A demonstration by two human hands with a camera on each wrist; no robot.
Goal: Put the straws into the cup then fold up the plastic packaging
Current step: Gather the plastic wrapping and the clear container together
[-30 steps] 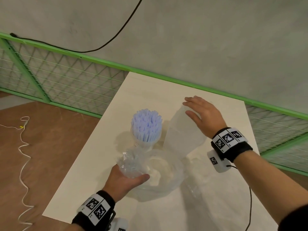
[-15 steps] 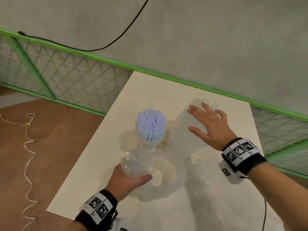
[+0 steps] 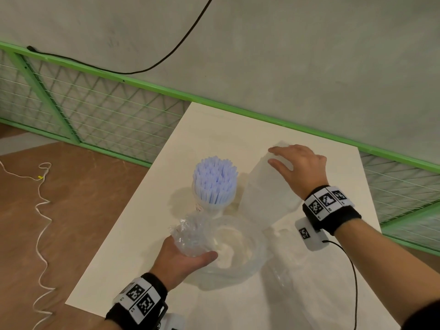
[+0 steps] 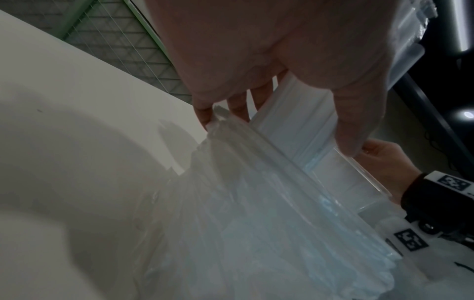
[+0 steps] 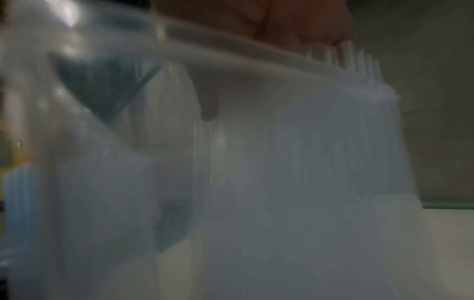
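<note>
Cream table [image 3: 147,234]: left grip [image 3: 181,260] clutches crinkled clear packaging [image 3: 228,246]; right grip [image 3: 300,167] lies flat on it.

Pale blue straws [image 3: 215,182], clear packaging [image 3: 238,246], cream table [image 3: 142,234], green fence [image 3: 71,96]

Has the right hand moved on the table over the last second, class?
Cannot tell: the right hand rests on the plastic packaging beside the straws in every head view, and the camera itself shifts.
</note>
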